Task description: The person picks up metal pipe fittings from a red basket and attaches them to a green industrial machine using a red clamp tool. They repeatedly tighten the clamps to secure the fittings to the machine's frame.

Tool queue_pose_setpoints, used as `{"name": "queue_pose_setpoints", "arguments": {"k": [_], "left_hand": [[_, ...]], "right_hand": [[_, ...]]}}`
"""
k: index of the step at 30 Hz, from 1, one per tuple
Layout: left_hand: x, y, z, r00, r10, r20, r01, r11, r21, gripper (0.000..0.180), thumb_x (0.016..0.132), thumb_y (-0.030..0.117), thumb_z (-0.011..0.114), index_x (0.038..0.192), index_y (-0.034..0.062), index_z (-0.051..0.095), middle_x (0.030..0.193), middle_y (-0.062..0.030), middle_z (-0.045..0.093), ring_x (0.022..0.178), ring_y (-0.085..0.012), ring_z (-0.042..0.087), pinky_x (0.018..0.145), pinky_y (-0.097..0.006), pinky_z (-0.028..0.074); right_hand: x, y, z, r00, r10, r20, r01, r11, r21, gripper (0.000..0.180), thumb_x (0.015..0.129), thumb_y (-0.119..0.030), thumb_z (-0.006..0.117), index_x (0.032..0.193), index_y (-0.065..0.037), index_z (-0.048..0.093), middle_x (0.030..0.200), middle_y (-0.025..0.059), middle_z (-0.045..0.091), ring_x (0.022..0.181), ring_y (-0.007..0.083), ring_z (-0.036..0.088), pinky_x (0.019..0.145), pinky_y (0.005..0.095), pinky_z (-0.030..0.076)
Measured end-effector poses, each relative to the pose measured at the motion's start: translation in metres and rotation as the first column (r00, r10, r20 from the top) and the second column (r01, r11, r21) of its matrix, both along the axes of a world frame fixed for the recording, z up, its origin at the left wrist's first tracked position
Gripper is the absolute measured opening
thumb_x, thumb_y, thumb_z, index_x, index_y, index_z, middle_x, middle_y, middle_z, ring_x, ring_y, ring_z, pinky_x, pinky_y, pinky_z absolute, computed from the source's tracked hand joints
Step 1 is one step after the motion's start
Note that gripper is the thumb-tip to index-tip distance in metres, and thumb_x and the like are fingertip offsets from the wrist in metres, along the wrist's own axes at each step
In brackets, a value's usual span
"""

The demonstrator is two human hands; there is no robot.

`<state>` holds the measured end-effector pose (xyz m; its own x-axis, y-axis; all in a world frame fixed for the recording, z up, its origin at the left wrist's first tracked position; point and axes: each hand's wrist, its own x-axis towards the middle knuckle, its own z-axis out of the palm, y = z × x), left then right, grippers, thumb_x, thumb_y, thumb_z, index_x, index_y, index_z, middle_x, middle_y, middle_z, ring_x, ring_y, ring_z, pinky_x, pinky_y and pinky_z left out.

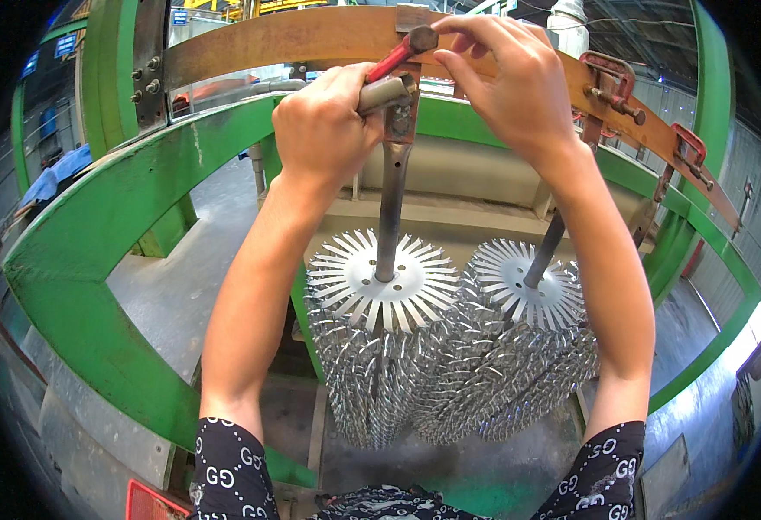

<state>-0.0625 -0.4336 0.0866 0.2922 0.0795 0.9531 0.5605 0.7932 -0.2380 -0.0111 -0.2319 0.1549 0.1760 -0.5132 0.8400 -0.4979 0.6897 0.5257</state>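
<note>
While the left hand (324,121) grips a brown-ended red clamp (387,64) | right hand (523,82): fingers parted

Left rack (376,364) hangs beside right rack (519,368), below the beam (302,48).

Workshop light: bright and diffuse across the centre, dimming beneath the dark roof (649,26) at upper right.
Metal discs (415,277): near-white with reflected light, glints peppering the spiky racks (372,381) below.
Green frame (120,208): bowed by fisheye distortion, deep shadow inside its lower edge.
Right rim: white glare, its source hard to tell in the warped view.
Background: soft, fine detail lost; black, blue-fringed vignette rings the corners.
</note>
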Motion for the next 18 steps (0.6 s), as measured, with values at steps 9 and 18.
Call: {"name": "queue_pose_setpoints", "arguments": {"k": [9,18], "left_hand": [[-0.001,-0.001,0.001,0.999,0.045,0.008,-0.045,0.999,0.015,0.031,0.068,0.015,0.071,0.099,0.011,0.071,0.085,-0.0068,0.072,0.069,-0.0285,0.069,0.059,-0.038,0.055],[-0.002,0.001,0.004,1.0,0.014,-0.016,-0.014,1.0,0.006,0.027,0.067,0.017,0.073,0.093,0.0107,0.069,0.079,-0.0063,0.069,0.065,-0.0304,0.067,0.056,-0.041,0.054]], "right_hand": [[0.042,-0.015,0.026,0.967,-0.003,-0.256,0.107,0.913,0.393,0.03,0.085,-0.022,0.072,0.108,-0.003,0.066,0.092,0.0095,0.068,0.09,0.0271,0.066,0.087,0.0382,0.05],[0.102,-0.037,0.035,0.741,-0.588,-0.323,0.671,0.646,0.365,0.035,0.091,-0.039,0.064,0.078,-0.007,0.066,0.066,0.0074,0.064,0.064,0.0202,0.063,0.071,0.0376,0.046]]}}
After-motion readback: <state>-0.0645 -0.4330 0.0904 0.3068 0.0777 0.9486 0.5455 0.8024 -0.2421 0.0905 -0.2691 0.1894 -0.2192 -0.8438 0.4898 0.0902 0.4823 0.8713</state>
